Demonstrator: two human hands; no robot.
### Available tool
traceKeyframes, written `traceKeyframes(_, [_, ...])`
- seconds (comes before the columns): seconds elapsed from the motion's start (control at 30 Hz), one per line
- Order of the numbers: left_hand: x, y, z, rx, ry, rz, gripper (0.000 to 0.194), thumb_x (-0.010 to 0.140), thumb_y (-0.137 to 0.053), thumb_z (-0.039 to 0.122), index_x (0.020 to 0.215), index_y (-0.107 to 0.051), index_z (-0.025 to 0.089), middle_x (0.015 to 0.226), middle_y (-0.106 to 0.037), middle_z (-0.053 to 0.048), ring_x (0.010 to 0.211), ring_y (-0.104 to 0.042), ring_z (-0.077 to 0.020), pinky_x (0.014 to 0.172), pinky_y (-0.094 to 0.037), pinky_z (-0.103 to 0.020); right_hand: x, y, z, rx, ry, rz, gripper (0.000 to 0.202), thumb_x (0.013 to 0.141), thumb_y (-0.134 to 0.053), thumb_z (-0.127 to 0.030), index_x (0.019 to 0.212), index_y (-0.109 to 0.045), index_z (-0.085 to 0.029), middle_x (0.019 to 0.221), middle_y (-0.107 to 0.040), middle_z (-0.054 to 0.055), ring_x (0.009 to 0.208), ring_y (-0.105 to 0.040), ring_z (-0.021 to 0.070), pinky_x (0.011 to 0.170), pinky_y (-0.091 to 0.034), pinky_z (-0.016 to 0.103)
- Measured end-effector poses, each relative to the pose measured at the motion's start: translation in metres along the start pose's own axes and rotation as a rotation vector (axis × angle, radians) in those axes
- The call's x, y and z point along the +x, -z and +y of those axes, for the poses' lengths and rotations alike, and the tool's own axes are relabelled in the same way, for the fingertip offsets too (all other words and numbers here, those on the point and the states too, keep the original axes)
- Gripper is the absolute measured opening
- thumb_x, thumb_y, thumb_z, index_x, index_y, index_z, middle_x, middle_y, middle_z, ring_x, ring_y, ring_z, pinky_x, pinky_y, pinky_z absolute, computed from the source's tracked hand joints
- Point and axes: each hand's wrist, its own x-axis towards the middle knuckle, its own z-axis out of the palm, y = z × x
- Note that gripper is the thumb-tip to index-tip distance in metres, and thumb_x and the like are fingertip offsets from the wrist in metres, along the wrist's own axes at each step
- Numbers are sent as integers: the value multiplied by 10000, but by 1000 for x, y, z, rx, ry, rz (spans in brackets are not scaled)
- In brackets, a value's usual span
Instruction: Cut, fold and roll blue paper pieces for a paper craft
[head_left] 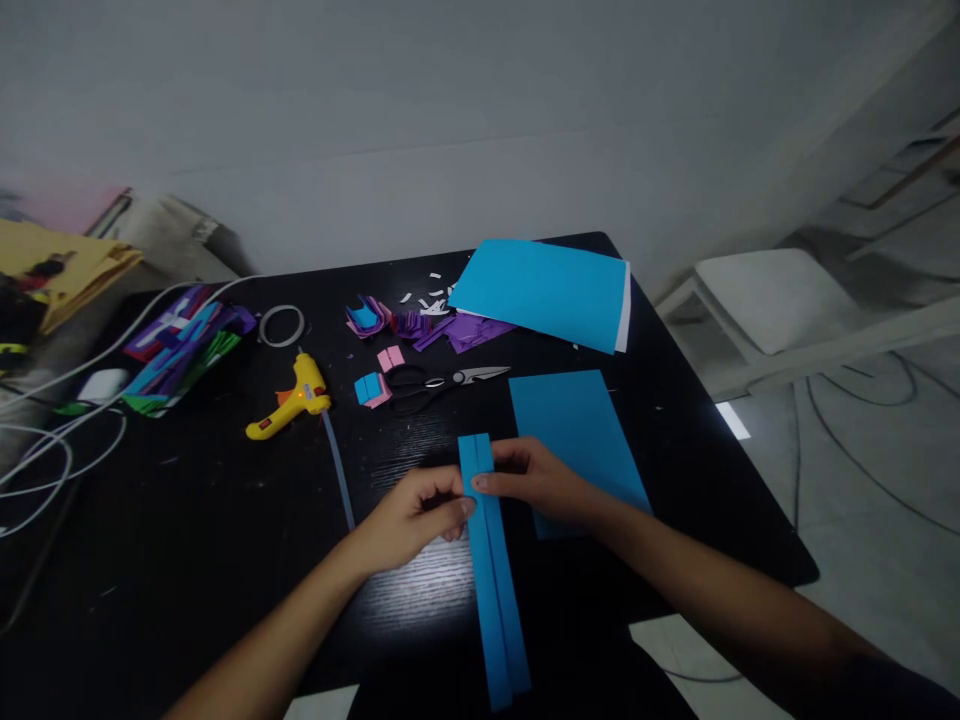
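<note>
A long blue folded paper strip [491, 590] runs lengthwise toward me, with a crease or gap down its middle and its near end past the table edge. My left hand [420, 515] pinches its left edge near the far end, thumb on top. From the right, my right hand [536, 480] grips the same strip slightly higher, thumb pressed on its face and fingers behind. A flat blue paper sheet [574, 425] lies partly under my right wrist. Beyond the strip are black-handled scissors [480, 375], with their blades pointing right.
A yellow glue gun [300, 395] with a glue stick lies left, beside a tape ring [282, 326]. Small folded paper pieces [369, 389], purple scraps [472, 332] and stacked blue sheets [547, 290] lie farther back. Colourful paper strips [184, 345] and white cables [67, 455] occupy the left.
</note>
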Motion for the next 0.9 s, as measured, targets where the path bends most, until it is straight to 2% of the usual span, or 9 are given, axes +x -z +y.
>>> traceKeyframes(0.17, [0, 0, -1, 16, 8, -15, 211, 932, -573, 253, 740, -589, 168, 636, -583, 24, 603, -523, -108, 621, -440, -238, 1, -1, 5, -1, 9, 67, 249, 822, -777, -416, 889, -751, -177, 872, -729, 29, 835, -670, 185, 812, -522, 339])
traceKeyframes(0.37, [-1, 0, 0, 35, 3, -20, 213, 937, -566, 246, 737, -580, 171, 639, -585, 28, 609, -527, -110, 630, -437, -246, 1, 0, 3, -7, 17, 61, 239, 843, -762, -398, 905, -742, -168, 873, -716, 31, 824, -658, 178, 803, -514, 337])
traceKeyframes(0.6, [-1, -1, 0, 60, 4, -43, 214, 939, -573, 245, 740, -578, 168, 658, -593, 25, 621, -536, -110, 629, -431, -243, 2, 2, 6, -52, 1, 143, 274, 833, -774, -420, 764, -672, -176, 719, -615, -14, 682, -565, 134, 680, -461, 280])
traceKeyframes(0.9, [-1, -1, -1, 51, 9, -45, 200, 927, -576, 230, 739, -571, 165, 651, -577, 33, 615, -525, -107, 621, -427, -239, 2, 2, 3, -67, 8, 169, 291, 842, -758, -446, 773, -675, -176, 722, -610, -9, 702, -567, 139, 694, -459, 279])
